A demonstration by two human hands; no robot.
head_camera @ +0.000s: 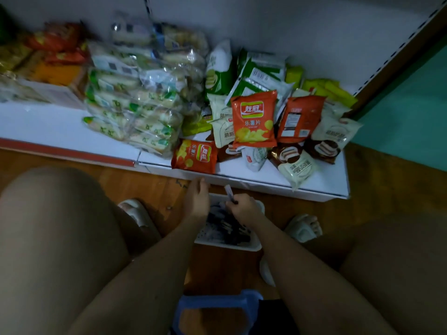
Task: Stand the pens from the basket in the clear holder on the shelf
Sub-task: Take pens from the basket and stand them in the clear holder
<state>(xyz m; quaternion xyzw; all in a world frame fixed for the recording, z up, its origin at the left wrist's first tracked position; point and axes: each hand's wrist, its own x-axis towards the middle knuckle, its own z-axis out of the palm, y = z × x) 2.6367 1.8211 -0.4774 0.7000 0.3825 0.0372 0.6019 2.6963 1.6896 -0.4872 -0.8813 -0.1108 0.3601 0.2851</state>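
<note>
Currently the right hand (244, 207) pinches one pen (229, 193) over the white basket (254, 245), left hand (197, 199) relaxed open; lift it clear and upright.

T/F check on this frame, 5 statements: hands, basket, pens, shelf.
1. The right hand grips a pen. True.
2. The white basket sits on the shelf. False: it is on the wooden floor, in front of the shelf.
3. The left hand holds a pen. False: its fingers are relaxed at the basket's far edge and hold nothing.
4. Snack bags lie on the shelf, among them an orange chip bag. True.
5. The basket is empty. False: dark pens lie in it.
</note>
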